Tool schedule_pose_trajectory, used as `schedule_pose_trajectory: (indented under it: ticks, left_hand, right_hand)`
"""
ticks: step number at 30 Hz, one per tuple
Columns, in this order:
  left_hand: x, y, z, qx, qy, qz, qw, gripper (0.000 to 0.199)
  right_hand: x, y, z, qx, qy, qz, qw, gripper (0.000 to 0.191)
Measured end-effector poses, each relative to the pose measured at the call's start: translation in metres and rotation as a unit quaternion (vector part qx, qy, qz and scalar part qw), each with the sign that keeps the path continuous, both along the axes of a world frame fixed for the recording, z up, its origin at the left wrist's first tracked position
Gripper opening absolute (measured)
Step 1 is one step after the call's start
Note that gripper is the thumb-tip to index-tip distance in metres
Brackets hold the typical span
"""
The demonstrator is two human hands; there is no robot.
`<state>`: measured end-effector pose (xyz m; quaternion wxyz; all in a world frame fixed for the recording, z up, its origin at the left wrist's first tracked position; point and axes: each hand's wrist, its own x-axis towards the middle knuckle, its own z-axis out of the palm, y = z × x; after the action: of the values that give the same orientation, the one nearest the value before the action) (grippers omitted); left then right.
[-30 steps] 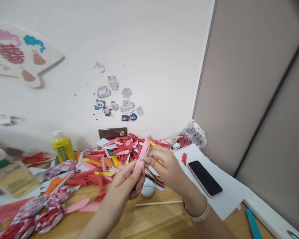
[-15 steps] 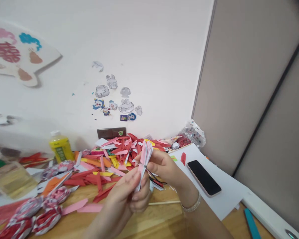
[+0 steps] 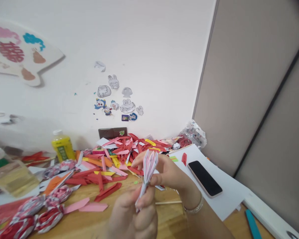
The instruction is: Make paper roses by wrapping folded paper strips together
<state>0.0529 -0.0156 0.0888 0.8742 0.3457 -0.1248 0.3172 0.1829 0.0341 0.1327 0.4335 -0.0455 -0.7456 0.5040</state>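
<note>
A bundle of folded pink and white paper strips (image 3: 150, 163) stands upright, pinched in at its middle and fanned out at the top. My left hand (image 3: 137, 207) is closed round its lower part. Behind and to the right of the bundle, my right hand (image 3: 168, 169) has its fingers curved around the upper part, thumb near the narrow middle; whether it touches the paper is unclear. A bracelet (image 3: 196, 206) circles my right wrist. Beyond the hands lies a pile of folded red, pink, yellow and orange papers (image 3: 98, 179).
A yellow bottle (image 3: 63, 146) and a clear jug (image 3: 13, 177) stand at the left, near red and white twisted bundles (image 3: 49, 217). A phone (image 3: 205, 178) rests on white paper (image 3: 220, 204) at the right. A thin stick (image 3: 168, 202) lies on the wooden table (image 3: 169, 222).
My left hand has turned and come closer, tilting the bundle so its fanned top shows more. The fingers of my right hand have moved off the bundle's middle and spread somewhat.
</note>
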Motion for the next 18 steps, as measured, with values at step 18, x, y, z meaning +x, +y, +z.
schedule_pose_trajectory:
  ticks: [18]
  left_hand:
    - [-0.007, 0.014, 0.02, 0.191, 0.431, 0.619, 0.628, 0.028]
  right_hand:
    - [-0.005, 0.005, 0.001, 0.108, -0.107, -0.323, 0.934, 0.011]
